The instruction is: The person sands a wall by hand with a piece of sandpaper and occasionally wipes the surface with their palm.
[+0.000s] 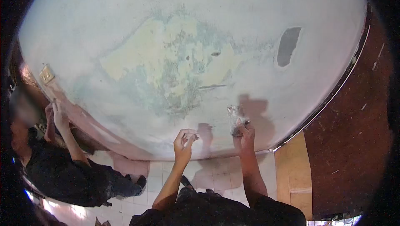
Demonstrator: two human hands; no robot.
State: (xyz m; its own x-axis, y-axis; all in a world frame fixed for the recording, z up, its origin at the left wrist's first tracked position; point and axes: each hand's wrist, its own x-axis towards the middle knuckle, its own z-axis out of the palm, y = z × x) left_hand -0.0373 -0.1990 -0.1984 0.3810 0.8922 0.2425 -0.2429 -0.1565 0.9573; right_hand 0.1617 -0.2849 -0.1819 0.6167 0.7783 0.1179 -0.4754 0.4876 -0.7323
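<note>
Looking down at a worn wall (175,59) with patchy, peeling paint; using it as the landmark. My right hand (246,131) is closed around a small scraper-like tool (235,117), fingers wrapped on the handle, blade pressed flat to the wall low and right of the big flaked patch (175,71). My left hand (184,140) is up just left of that, fingers curled in and pinched together near the wall surface; can't tell whether it pinches anything. Both hands cast shadows on the wall just to their right. Grey bare spot (288,46) sits high on the wall, well above the tool. At the wall's left end a co-worker in a dark shirt (54,172) crouches with a hand (58,115) raised to the wall, below a small switch plate (46,75). Tiled floor (216,180) runs along the wall's base; brown door (354,113) stands off the wall's right edge.
</note>
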